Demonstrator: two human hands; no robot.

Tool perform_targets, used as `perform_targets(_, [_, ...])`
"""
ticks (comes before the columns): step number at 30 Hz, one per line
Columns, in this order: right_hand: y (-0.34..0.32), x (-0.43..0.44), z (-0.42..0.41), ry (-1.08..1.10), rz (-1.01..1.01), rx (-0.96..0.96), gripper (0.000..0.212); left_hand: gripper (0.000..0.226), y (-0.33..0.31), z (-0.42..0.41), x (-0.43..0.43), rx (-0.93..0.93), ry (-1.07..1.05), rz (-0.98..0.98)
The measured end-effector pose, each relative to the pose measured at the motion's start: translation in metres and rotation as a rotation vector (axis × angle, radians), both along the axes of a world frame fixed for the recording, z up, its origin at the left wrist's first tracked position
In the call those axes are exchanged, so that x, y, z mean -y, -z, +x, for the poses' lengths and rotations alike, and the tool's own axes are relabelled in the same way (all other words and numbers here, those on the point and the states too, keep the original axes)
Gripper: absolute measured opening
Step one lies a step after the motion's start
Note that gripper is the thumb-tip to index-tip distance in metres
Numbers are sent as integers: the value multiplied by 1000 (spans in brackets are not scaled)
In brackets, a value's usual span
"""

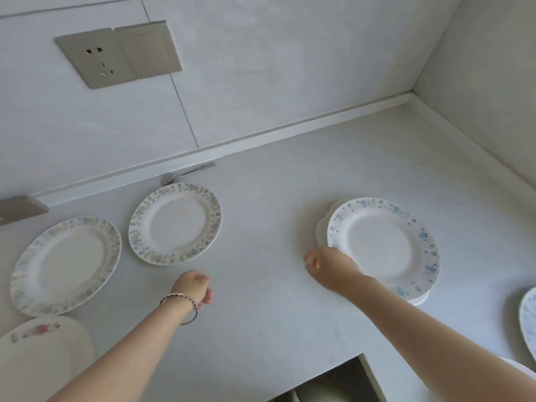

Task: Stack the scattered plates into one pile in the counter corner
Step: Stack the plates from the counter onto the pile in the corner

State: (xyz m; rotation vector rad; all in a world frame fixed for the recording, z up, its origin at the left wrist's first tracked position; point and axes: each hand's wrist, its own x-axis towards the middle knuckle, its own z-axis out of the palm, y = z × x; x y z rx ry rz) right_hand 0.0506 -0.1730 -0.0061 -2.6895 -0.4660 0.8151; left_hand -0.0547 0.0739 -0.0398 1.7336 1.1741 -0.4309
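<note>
A white plate with blue flowers on its rim (385, 242) lies on top of a plain white scalloped plate (322, 227) at the right of the counter. My right hand (327, 266) grips the top plate's near-left rim. My left hand (194, 287) hovers over the counter in the middle, fingers loosely curled and holding nothing, with a bracelet on its wrist. Two floral-rimmed plates lie singly to the left, one (175, 223) near the wall and a larger one (65, 264) beside it. A plate with a pink flower (43, 343) sits at the bottom left. Another blue-patterned plate (529, 320) is cut off at the right edge.
The counter corner (412, 97) is at the far right, where two walls meet. A metal spoon (185, 174) lies against the back ledge behind the middle plate. A wall socket (98, 58) is up on the left. A gap in the counter (333, 381) opens at the near edge.
</note>
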Motion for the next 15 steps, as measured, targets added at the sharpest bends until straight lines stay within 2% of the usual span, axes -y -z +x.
perform_targets(4, [6, -53, 7, -86, 10, -100, 26, 24, 4, -6, -50, 55, -432, -164])
perform_targets(8, [15, -79, 9, -122, -57, -95, 27, 34, 13, -3, -82, 115, -635, -192])
perform_targets(12, [20, -89, 6, -94, -64, -102, 28, 24, 17, 11, -94, 268, -877, -429])
perform_targets(15, [22, -85, 5, -55, -47, -106, 27, 21, 23, 16, -96, 328, -989, -473])
